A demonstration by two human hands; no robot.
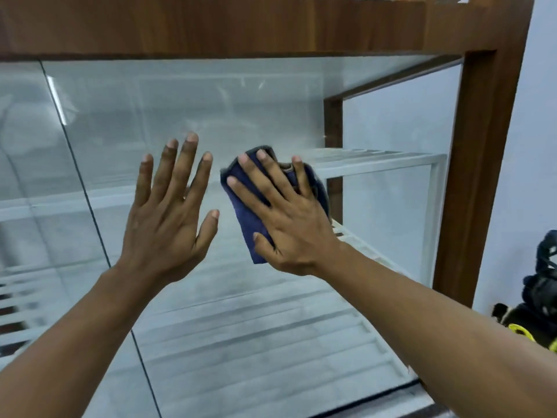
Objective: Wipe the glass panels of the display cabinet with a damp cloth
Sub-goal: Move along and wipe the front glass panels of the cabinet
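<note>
The display cabinet has a brown wooden frame (pixel 479 182) and large glass panels (pixel 211 110) across the front. A folded dark blue cloth (pixel 245 203) lies flat against the right glass panel, pressed there by my right hand (pixel 289 218) with fingers spread over it. Just left of the cloth, my left hand (pixel 168 215) rests flat on the same panel, fingers apart and holding nothing. Most of the cloth is hidden under my right hand.
White slatted shelves (pixel 376 164) show through the glass inside the cabinet. A dark seam (pixel 81 182) divides the left panel from the right one. A black object with yellow parts (pixel 539 300) sits low at the right against a pale wall (pixel 536 146).
</note>
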